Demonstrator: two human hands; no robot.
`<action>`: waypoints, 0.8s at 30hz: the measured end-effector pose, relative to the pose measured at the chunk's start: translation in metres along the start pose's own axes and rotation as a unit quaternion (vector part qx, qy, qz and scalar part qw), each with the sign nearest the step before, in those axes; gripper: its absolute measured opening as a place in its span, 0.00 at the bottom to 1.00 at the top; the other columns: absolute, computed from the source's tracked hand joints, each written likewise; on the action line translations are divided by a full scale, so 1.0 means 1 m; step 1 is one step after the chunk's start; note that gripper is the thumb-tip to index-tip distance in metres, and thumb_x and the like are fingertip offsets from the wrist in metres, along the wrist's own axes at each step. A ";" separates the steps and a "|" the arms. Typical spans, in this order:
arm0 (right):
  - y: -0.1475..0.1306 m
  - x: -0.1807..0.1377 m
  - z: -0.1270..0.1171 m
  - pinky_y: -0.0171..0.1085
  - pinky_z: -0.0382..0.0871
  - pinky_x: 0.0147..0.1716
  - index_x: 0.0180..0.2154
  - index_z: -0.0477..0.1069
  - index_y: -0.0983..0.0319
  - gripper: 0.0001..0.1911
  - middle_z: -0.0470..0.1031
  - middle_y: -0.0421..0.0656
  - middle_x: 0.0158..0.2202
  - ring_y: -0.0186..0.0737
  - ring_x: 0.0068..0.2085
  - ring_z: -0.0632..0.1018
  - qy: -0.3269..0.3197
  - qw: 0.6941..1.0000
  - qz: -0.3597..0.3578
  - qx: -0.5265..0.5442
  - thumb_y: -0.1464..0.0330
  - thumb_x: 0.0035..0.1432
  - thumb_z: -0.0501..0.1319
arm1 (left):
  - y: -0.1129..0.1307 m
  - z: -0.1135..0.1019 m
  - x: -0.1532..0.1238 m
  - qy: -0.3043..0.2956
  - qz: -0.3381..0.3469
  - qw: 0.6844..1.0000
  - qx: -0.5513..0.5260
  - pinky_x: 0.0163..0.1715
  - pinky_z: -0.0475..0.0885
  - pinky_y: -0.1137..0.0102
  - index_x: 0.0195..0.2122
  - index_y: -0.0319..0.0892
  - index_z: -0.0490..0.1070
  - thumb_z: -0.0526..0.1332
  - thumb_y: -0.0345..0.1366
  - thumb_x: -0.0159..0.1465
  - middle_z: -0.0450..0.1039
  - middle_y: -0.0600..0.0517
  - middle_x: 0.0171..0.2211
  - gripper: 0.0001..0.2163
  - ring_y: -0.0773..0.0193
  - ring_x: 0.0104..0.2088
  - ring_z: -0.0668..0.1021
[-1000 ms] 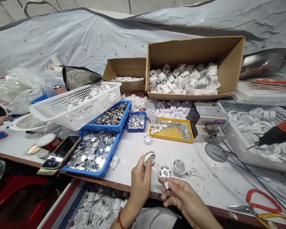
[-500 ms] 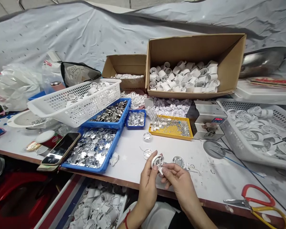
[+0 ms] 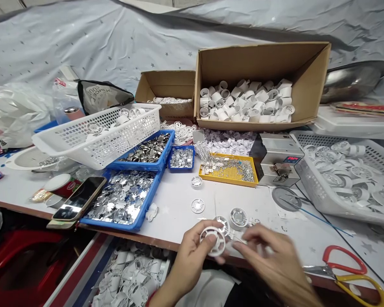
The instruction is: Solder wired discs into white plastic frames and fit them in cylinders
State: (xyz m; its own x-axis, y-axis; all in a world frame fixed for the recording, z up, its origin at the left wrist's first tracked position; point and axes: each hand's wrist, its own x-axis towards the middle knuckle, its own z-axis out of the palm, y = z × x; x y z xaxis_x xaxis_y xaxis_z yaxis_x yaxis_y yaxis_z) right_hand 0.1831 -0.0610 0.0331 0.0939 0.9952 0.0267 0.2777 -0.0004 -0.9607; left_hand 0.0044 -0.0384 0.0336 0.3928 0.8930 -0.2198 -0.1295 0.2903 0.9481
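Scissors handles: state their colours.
One red, one yellow on the scissors, in the head view.

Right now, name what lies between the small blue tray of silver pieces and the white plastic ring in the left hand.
The head view shows a small white spool and a flat white slotted disc, apart on the white tabletop.

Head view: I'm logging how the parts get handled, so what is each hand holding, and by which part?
The left hand grips a white plastic spoked ring by its rim. The right hand is motion-blurred, so whether it holds anything cannot be told.
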 end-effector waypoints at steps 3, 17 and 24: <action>-0.013 0.004 -0.035 0.46 0.68 0.46 0.45 0.78 0.51 0.18 0.78 0.48 0.45 0.53 0.47 0.76 -0.102 0.967 -0.190 -0.138 0.60 0.49 0.70 | 0.019 -0.006 -0.010 -0.138 -0.134 0.981 -0.027 0.18 0.66 0.75 0.38 0.42 0.73 0.65 0.47 0.57 0.75 0.52 0.24 0.14 0.68 0.18 0.73; -0.007 0.011 -0.030 0.39 0.65 0.38 0.30 0.79 0.57 0.05 0.79 0.40 0.29 0.42 0.34 0.76 -0.257 0.961 0.015 -0.099 0.63 0.56 0.65 | 0.052 -0.015 0.015 -0.063 0.090 0.952 0.287 0.30 0.66 0.74 0.38 0.43 0.71 0.64 0.33 0.57 0.71 0.54 0.31 0.08 0.66 0.30 0.70; 0.000 0.064 -0.021 0.39 0.60 0.41 0.29 0.73 0.61 0.06 0.78 0.39 0.30 0.38 0.33 0.74 -0.203 0.948 -0.123 -0.211 0.67 0.58 0.65 | 0.045 -0.012 0.051 0.081 0.216 0.920 0.316 0.27 0.65 0.75 0.43 0.42 0.72 0.62 0.35 0.59 0.73 0.53 0.34 0.11 0.69 0.27 0.69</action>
State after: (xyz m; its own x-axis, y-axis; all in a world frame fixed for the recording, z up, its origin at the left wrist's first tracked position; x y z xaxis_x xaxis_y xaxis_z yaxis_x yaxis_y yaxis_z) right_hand 0.2088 0.0002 0.0407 -0.3758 0.9256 0.0453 0.6091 0.2836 -0.7406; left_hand 0.0079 0.0244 0.0623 0.2812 0.9328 0.2255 0.3348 -0.3156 0.8879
